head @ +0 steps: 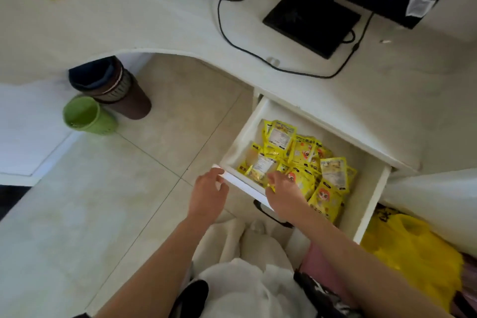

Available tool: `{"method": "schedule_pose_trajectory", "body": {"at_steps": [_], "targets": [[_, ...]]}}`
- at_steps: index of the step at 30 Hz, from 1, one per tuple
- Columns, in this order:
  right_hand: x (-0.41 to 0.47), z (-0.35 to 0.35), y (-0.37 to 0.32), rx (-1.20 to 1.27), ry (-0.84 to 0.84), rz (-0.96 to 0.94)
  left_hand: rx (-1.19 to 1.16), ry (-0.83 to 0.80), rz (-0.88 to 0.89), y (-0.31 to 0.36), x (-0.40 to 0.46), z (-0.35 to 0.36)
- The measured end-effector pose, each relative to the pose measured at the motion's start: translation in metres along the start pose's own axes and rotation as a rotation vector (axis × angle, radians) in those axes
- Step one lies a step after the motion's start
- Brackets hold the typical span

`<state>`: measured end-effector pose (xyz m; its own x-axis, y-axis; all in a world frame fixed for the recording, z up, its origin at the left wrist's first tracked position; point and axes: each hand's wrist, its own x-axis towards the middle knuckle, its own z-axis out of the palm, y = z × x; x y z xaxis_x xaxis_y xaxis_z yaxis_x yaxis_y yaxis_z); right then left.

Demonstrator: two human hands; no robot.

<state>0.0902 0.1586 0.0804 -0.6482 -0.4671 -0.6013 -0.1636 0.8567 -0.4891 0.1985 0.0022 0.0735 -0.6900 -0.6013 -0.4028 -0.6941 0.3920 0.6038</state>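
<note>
Where the white drawer (pixel 238 143) stands pulled out from under the desk (pixel 154 20) toward the person, a yellow packet (pixel 259 169) with a pale label lies in its front left corner, label side up, its long axis slanting from the front panel up toward the drawer's back. Beside it, filling the middle and the front of the drawer, lies a loose heap of packets (pixel 311 162) of the same yellow, overlapping and pointing every which way, some with a round orange face printed on them. The right hand (pixel 282 190) reaches over the front panel from the near side, forearm stretched, wrist bent down, fingertips on the labelled packet; whether they pinch it or only touch it cannot be told, since the fingers are partly buried. The left hand (pixel 209 190) is just beside it at the drawer's left front corner, fingers curled over the top edge of the front panel and holding it. A black handle (pixel 268 213) shows under the right wrist. Further out, a yellow bag (pixel 413 253) sits at the right, a green bin (pixel 85 116) and a brown bin (pixel 129 100) stand on the tiled floor at the left, and a black monitor stand (pixel 312 20) with a cable (pixel 224 33) rests on the desk.
</note>
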Motion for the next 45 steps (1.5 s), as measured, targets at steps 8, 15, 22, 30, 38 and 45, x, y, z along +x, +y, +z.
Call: {"method": "schedule_pose_trajectory", "body": {"at_steps": [8,15,22,30,38,45], "targets": [[0.011,0.045,-0.107,-0.193,0.005,-0.228,0.049,0.12,-0.095,-0.076,-0.014,-0.083],[0.027,0.094,-0.209,-0.286,-0.011,-0.323,0.107,0.214,-0.121,-0.153,0.0,-0.169],[0.044,0.138,-0.293,-0.325,-0.015,-0.396,0.029,0.298,-0.186,-0.213,0.023,-0.243],[0.084,0.149,-0.372,-0.4,-0.039,-0.543,0.019,0.387,-0.227,-0.247,0.068,-0.302],[0.162,0.118,-0.462,-0.444,0.038,-0.672,0.122,0.475,-0.173,-0.239,0.151,-0.365],[0.236,0.082,-0.532,-0.45,0.037,-0.719,0.151,0.506,-0.192,-0.226,0.236,-0.419]]}}
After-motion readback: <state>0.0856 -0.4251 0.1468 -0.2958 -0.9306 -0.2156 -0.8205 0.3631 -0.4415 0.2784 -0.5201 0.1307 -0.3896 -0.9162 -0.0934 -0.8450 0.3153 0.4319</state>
